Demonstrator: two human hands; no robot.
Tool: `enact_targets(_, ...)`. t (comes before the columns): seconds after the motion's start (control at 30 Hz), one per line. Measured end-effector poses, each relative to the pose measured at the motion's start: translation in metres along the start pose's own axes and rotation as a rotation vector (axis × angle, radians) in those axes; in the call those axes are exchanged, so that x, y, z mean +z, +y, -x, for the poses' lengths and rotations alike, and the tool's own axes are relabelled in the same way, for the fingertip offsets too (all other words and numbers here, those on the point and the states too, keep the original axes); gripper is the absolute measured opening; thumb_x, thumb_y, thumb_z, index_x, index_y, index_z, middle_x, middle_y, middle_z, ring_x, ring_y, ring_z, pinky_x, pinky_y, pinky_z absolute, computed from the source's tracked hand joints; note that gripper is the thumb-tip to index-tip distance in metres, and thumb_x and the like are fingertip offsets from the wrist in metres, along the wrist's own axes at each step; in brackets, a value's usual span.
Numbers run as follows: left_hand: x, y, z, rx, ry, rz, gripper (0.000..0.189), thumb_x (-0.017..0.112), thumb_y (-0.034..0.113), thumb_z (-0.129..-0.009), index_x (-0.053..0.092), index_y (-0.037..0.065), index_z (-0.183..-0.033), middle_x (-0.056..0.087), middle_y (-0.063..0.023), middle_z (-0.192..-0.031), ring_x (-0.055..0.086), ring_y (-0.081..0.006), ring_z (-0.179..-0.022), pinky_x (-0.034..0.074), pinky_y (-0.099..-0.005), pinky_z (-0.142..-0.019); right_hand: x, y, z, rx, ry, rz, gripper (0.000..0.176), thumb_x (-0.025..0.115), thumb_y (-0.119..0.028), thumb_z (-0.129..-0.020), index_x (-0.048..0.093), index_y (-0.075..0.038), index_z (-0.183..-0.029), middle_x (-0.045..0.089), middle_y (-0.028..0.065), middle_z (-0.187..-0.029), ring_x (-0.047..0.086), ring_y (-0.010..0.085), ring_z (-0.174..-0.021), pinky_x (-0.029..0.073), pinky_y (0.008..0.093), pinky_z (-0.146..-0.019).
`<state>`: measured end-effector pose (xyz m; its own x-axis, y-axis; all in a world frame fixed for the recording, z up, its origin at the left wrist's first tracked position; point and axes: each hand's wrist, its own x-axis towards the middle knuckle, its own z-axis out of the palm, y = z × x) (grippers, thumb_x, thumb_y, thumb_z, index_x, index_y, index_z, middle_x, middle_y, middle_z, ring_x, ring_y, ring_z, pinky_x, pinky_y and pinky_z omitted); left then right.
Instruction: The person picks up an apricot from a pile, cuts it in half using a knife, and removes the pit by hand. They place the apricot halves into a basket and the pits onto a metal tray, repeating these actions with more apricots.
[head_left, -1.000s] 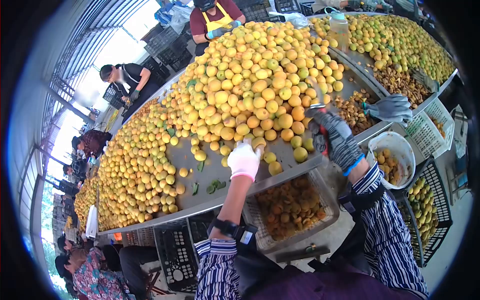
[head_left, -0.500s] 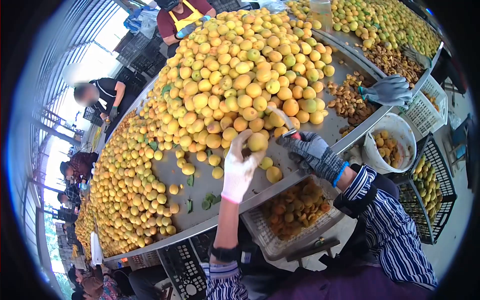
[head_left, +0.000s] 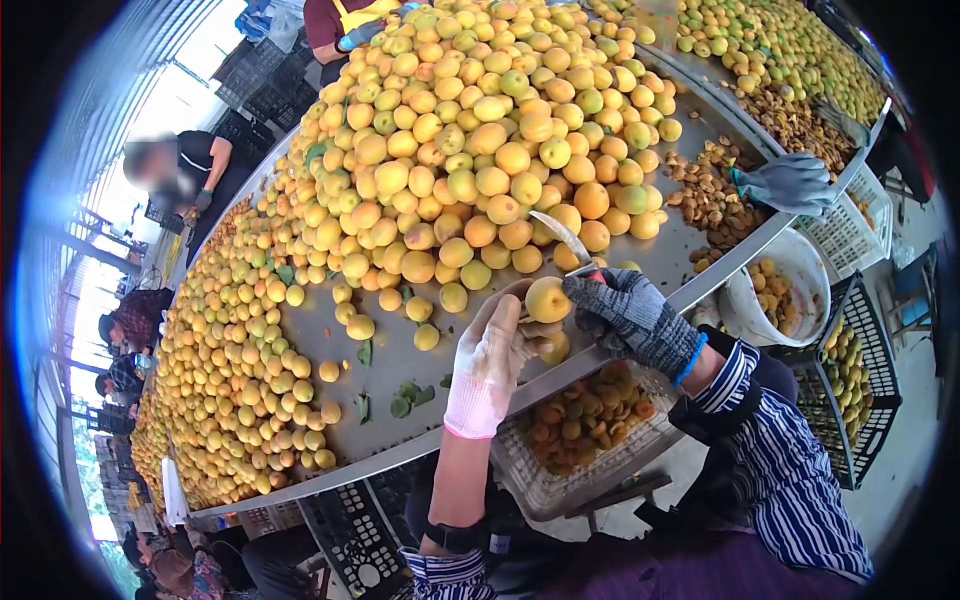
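Note:
My left hand (head_left: 497, 350), in a white and pink glove, pinches a yellow apricot (head_left: 548, 300) between thumb and fingers. Close beside it, my right hand (head_left: 628, 310) in a grey knit glove grips a knife (head_left: 568, 238) with a curved blade and a red handle. The blade points up and left, above the apricot. The right fingers are right at the fruit's side. Behind both hands rises a big heap of apricots (head_left: 460, 150) on a metal table (head_left: 400, 340). A plastic basket of split apricots (head_left: 590, 415) sits below the table edge.
A pile of pits (head_left: 710, 195) and a grey glove (head_left: 785, 183) lie on the table at right. Beyond the edge stand a white bucket (head_left: 775, 290), a white crate (head_left: 855, 225) and a black crate (head_left: 850, 380). Several people work around the table; one (head_left: 205, 165) stands at left.
My left hand has moved right with the apricot, bringing it up against my right hand. The knife is still in my right hand. The view has shifted slightly.

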<state>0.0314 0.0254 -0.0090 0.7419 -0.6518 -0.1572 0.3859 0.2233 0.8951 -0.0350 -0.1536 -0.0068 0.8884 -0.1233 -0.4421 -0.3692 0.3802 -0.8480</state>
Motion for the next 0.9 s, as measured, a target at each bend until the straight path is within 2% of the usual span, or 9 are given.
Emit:
enact_targets(0.17, 0.002, -0.001, 0.003, -0.019, -0.001, 0.061, 0.049, 0.049, 0.033, -0.096, 0.044, -0.004, -0.127, 0.059, -0.0099, -0.11, 0.061, -0.0155, -0.094, 0.049, -0.0261, -0.076, 0.006, -0.005, 0.003, 0.062, 0.027, 0.072, 0.032, 0.065, -0.04, -0.085, 0.063, -0.009, -0.094, 0.055, -0.0026, -0.062, 0.048, 0.0045, -0.045, 0.036, 0.0173, -0.041)
enact_targets(0.27, 0.01, -0.001, 0.006, 0.007, 0.036, -0.111, 0.048, 0.049, 0.032, -0.096, 0.044, -0.005, -0.126, 0.059, -0.0104, -0.108, 0.061, -0.0151, -0.09, 0.049, -0.0269, -0.076, 0.009, 0.001, -0.001, -0.003, 0.012, 0.066, 0.032, 0.064, -0.038, -0.086, 0.063, -0.008, -0.096, 0.055, -0.0023, -0.063, 0.049, 0.0047, -0.046, 0.036, 0.0172, -0.041)
enact_targets(0.33, 0.013, -0.006, 0.007, 0.026, 0.09, -0.137, 0.047, 0.047, 0.032, -0.097, 0.045, -0.006, -0.125, 0.06, -0.0111, -0.105, 0.06, -0.0144, -0.086, 0.049, -0.0271, -0.076, 0.012, 0.012, -0.008, -0.213, 0.079, 0.171, 0.032, 0.064, -0.037, -0.087, 0.063, -0.007, -0.097, 0.056, -0.0021, -0.065, 0.048, 0.0046, -0.047, 0.036, 0.0174, -0.04)
enact_targets(0.37, 0.01, -0.007, 0.007, 0.026, 0.092, -0.136, 0.047, 0.047, 0.032, -0.097, 0.045, -0.006, -0.125, 0.06, -0.0111, -0.105, 0.06, -0.0144, -0.086, 0.049, -0.0271, -0.076, 0.012, 0.01, -0.006, -0.212, 0.078, 0.172, 0.032, 0.064, -0.037, -0.087, 0.063, -0.007, -0.097, 0.056, -0.0021, -0.065, 0.048, 0.0046, -0.047, 0.036, 0.0174, -0.04)
enact_targets(0.43, 0.0, -0.007, 0.005, -0.016, 0.006, 0.154, 0.046, 0.044, 0.032, -0.098, 0.045, -0.005, -0.125, 0.061, -0.0122, -0.103, 0.06, -0.0149, -0.086, 0.049, -0.0269, -0.077, 0.009, 0.003, -0.001, -0.064, 0.031, -0.029, 0.032, 0.063, -0.035, -0.087, 0.062, -0.006, -0.1, 0.057, -0.0021, -0.066, 0.049, 0.0041, -0.048, 0.037, 0.0174, -0.041)
enact_targets(0.57, -0.007, -0.011, 0.0, -0.038, -0.101, 0.353, 0.043, 0.043, 0.027, -0.098, 0.043, -0.005, -0.127, 0.06, -0.0141, -0.106, 0.062, -0.0193, -0.091, 0.05, -0.0307, -0.079, 0.008, 0.001, -0.001, -0.111, 0.022, -0.007, 0.029, 0.064, -0.03, -0.087, 0.062, -0.007, -0.103, 0.057, -0.0023, -0.067, 0.049, 0.004, -0.048, 0.037, 0.0174, -0.042)
enact_targets(0.8, 0.006, -0.007, 0.002, -0.024, 0.002, 0.304, 0.044, 0.047, 0.019, -0.097, 0.037, -0.004, -0.133, 0.055, -0.0134, -0.115, 0.061, -0.0209, -0.092, 0.05, -0.0317, -0.077, 0.004, 0.006, -0.004, -0.178, 0.02, 0.081, 0.023, 0.069, -0.022, -0.083, 0.063, -0.006, -0.098, 0.06, -0.0025, -0.069, 0.051, 0.0039, -0.054, 0.041, 0.0185, -0.048)
enact_targets(0.87, -0.002, -0.016, -0.001, 0.057, -0.063, 0.223, 0.045, 0.047, 0.029, -0.097, 0.042, -0.002, -0.13, 0.058, -0.0102, -0.104, 0.06, -0.0168, -0.083, 0.048, -0.0285, -0.072, 0.003, 0.011, -0.007, -0.199, 0.023, 0.08, 0.022, 0.069, -0.022, -0.084, 0.063, -0.006, -0.097, 0.059, -0.003, -0.07, 0.051, 0.0034, -0.056, 0.041, 0.0184, -0.05)
enact_targets(0.9, -0.004, -0.018, -0.002, 0.057, -0.063, 0.223, 0.045, 0.047, 0.029, -0.097, 0.042, -0.002, -0.13, 0.058, -0.0102, -0.104, 0.06, -0.0168, -0.083, 0.048, -0.0285, -0.072, 0.002, 0.013, -0.007, -0.227, -0.023, 0.156, 0.024, 0.067, -0.021, -0.085, 0.062, -0.006, -0.103, 0.059, -0.0029, -0.073, 0.053, 0.0038, -0.058, 0.043, 0.0185, -0.052)
